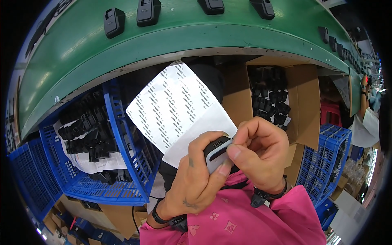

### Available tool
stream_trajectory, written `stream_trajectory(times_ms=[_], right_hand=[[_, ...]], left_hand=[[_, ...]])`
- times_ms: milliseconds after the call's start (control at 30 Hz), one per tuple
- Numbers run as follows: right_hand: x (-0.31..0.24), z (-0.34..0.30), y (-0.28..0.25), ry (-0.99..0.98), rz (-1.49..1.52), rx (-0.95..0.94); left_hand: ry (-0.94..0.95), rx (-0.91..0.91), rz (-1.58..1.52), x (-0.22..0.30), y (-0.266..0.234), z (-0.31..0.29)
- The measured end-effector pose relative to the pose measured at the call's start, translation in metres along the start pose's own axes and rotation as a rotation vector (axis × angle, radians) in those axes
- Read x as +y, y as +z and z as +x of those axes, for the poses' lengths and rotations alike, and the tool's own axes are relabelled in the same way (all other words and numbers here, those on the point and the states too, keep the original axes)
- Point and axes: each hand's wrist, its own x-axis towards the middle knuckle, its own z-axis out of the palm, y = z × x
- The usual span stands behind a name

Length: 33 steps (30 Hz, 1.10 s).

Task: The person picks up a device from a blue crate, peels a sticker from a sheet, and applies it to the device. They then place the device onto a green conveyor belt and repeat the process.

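Hands [196,179] on grey-black device [216,158]; green bench [175,18], blue crates [131,159].

left hand [194,179] wrapped in a grip, thumb opposite curled fingers. right hand [263,157] just beside it, thumb and index pinched together, other fingers folded in.

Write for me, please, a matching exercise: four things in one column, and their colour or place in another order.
1. Device
2. Sheet
3. Box
4. Table

A. Brown, open, with black parts inside
B. Green, with black units on top
C. Held in the left hand
D. White, with rows of dark print

Pairs: 1-C, 2-D, 3-A, 4-B
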Motion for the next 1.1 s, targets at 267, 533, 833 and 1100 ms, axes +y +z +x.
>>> stream_trajectory(times_ms=[267,533,833,1100], right_hand=[[0.003,0.001,0.003,-0.038,-0.002,0.018],[0.012,0.0,0.0,-0.11,-0.045,0.065],[0.009,0.008,0.005,0.032,0.183,0.072],[0.024,0.007,0.012,-0.169,-0.277,-0.079]], left_hand=[[0.012,0.025,-0.019,-0.001,0.001,0.001],[-0.21,-0.051,-0.395,0.002,-0.001,-0.001],[-0.158,0.023,-0.356,-0.015,-0.003,-0.006],[-0.067,0.069,-0.416,-0.012,-0.024,-0.018]])
